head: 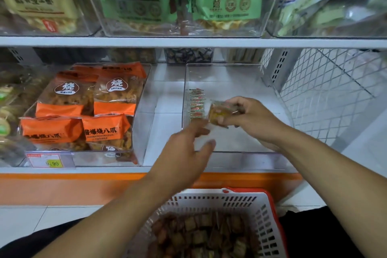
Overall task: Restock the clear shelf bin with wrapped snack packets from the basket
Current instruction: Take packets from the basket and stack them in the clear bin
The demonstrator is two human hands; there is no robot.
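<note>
**Packet Position at the Clear Bin**

My right hand (249, 118) is inside the bin (259, 154), above its near-left part. The fingers and thumb are curled round a small stack of packets (219, 114), gripping it from the right side. The stack projects left from my fingertips, with its wrapped face turned toward the near left. It sits just right of the row (196, 106) already standing on edge against the bin's left wall; motion blur prevents me from telling whether stack and row touch.

My left hand (188, 153) is at the bin's near-left corner, palm down, fingers extended and loosely spread. It grips nothing. Its fingertips (202, 130) point toward the far right and lie just below the held stack, close to it; contact cannot be confirmed.

The bin stands on the lower shelf (163, 98), which is white. Apart from the row at the left wall, its floor shows bare.

The basket (247, 201), white lattice with a red rim, lies near me below the shelf edge, between my forearms. It holds a heap of brown wrapped packets (205, 234).

To the left, a second bin (144, 132) holds orange bags (104, 130). A price tag (50, 161) is fixed to its near face.
</note>
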